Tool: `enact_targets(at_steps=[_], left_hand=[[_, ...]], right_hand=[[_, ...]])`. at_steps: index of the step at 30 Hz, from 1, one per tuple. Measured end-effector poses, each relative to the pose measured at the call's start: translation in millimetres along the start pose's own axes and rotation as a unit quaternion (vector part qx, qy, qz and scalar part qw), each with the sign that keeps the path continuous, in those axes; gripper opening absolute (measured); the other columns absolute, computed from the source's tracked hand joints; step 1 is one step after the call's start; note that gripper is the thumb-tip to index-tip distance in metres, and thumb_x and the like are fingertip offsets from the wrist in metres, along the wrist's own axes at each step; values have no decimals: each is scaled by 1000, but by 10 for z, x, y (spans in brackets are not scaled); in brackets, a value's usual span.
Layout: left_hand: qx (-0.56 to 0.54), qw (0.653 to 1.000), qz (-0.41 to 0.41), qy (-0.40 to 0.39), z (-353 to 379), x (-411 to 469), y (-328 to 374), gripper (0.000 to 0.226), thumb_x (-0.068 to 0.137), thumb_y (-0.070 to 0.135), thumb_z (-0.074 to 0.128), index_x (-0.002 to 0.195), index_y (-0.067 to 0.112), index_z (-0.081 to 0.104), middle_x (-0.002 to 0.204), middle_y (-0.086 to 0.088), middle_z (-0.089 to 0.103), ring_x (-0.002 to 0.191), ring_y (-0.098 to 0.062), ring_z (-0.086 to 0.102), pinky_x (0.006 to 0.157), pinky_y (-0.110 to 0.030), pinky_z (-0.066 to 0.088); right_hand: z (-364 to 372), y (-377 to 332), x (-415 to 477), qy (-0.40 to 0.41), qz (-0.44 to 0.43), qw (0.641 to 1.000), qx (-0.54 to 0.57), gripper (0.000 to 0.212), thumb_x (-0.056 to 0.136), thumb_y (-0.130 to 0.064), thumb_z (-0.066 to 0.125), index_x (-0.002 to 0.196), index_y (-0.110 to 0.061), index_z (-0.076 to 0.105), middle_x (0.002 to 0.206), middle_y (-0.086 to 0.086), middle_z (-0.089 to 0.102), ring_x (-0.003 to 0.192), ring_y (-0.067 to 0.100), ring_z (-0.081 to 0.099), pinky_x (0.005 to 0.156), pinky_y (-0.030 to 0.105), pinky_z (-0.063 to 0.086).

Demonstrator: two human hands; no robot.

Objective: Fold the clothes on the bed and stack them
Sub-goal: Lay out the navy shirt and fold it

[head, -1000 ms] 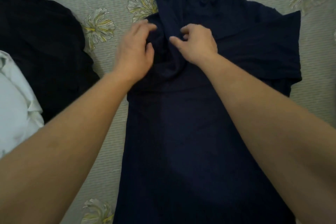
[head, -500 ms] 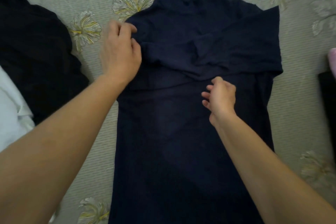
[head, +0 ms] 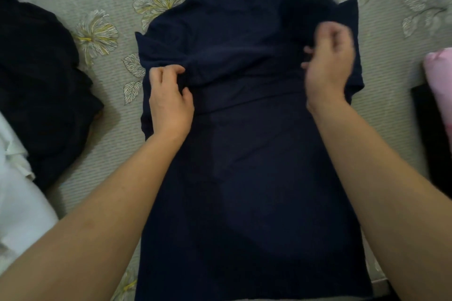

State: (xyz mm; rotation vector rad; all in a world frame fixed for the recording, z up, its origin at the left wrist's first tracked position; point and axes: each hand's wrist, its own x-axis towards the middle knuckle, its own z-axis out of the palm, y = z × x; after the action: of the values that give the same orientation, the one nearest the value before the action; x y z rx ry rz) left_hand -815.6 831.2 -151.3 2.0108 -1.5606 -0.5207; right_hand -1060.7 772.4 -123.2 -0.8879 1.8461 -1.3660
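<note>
One bed (head: pixel 391 110) carries everything; its cover is pale, ribbed and printed with flowers.

One navy garment (head: pixel 244 178) lies flat along the middle of the bed, with the high collar toward the far edge and the hem toward the near edge. A folded layer of its own cloth lies across the chest.

One black garment (head: pixel 36 80) lies crumpled at the left edge of the bed, apart from the navy garment.

One white garment (head: pixel 19 203) lies at the near left corner, touching the black garment.

One dark object (head: pixel 430 142) sits at the right edge; what it is cannot be told.

Two hands work on the navy garment.
- Left hand (head: pixel 168 102): it rests on the garment's left side, with the grip clamped on a fold of cloth at the chest.
- Right hand (head: pixel 327 63): it is over the right sleeve with the fingers curled. The hand is blurred, so whether the grip has cloth in it cannot be told.

One pink item (head: pixel 440 80) lies at the right edge, just beyond the dark object.
</note>
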Motion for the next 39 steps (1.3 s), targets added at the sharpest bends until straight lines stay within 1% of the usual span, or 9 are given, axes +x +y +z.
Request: enact_targets(at_steps=[3, 9, 12, 17, 23, 27, 29, 33, 39], left_hand=[[80, 993, 76, -29, 5, -185, -75, 44, 79, -8, 56, 120, 10, 59, 101, -6, 62, 85, -22, 53, 80, -39, 42], [237, 942, 239, -17, 6, -581, -333, 24, 78, 9, 62, 98, 17, 75, 92, -5, 63, 88, -31, 55, 81, -46, 35], [258, 941, 220, -15, 45, -662, -250, 23, 87, 27, 56, 97, 17, 74, 91, -2, 66, 90, -28, 55, 83, -48, 33], [220, 954, 205, -9, 218, -465, 140, 32, 96, 34, 53, 118, 17, 66, 122, -10, 60, 114, -31, 50, 97, -50, 33], [323, 903, 129, -253, 655, -324, 261, 78, 93, 75, 12, 156, 34, -9, 163, -9, -20, 148, -39, -22, 111, -70, -9], [327, 907, 132, -232, 714, -351, 189, 80, 90, 77, 2, 154, 34, -16, 162, -9, -23, 147, -39, -23, 111, -70, -11], [334, 906, 132, -223, 729, -361, 185, 81, 89, 78, 1, 155, 34, -13, 163, -10, -19, 148, -40, -19, 112, -70, -8], [344, 911, 133, -186, 795, -416, 172, 81, 90, 77, 4, 157, 33, -6, 165, -10, -11, 149, -40, -12, 113, -70, -3], [329, 920, 152, -147, 836, -416, 97, 79, 91, 77, 10, 157, 34, 1, 166, -10, -2, 150, -40, -3, 114, -70, 1]], right_hand=[[-277, 24, 47, 115, 187, 960, 177, 18, 101, -21, 40, 106, -20, 57, 100, 0, 61, 80, 16, 61, 61, 27, 51], [-734, 205, -95, 131, 341, 929, 59, 42, 90, -4, 38, 126, -9, 59, 99, 4, 61, 78, 14, 58, 69, 28, 54], [-738, 211, -67, 167, 295, 941, 1, 45, 88, -24, 52, 131, -12, 53, 110, 4, 60, 87, 16, 60, 83, 34, 53], [-750, 274, -216, 9, 158, 955, -250, 102, 70, -69, 74, 150, -19, 33, 141, 4, 43, 121, 14, 52, 103, 28, 42], [-837, 414, -239, 25, 79, 934, -347, 42, 91, -16, 55, 132, -26, 57, 114, -4, 61, 98, 11, 59, 83, 21, 43], [-826, 370, -414, 176, 142, 958, -175, 48, 90, 5, 45, 130, -18, 59, 123, -1, 51, 115, 14, 57, 87, 5, 40], [-798, 310, -585, 160, 14, 959, -234, 53, 86, 5, 49, 135, -13, 58, 135, 9, 45, 125, 23, 51, 108, 27, 39], [-771, 371, -657, -9, -320, 855, -409, 45, 95, -21, 58, 140, -24, 57, 154, 20, 37, 142, 34, 35, 115, 48, 28], [-1024, 1033, -522, -209, -197, 754, -590, 57, 107, -41, 26, 161, -28, 14, 168, 12, 0, 154, 35, -3, 123, 56, 5]])
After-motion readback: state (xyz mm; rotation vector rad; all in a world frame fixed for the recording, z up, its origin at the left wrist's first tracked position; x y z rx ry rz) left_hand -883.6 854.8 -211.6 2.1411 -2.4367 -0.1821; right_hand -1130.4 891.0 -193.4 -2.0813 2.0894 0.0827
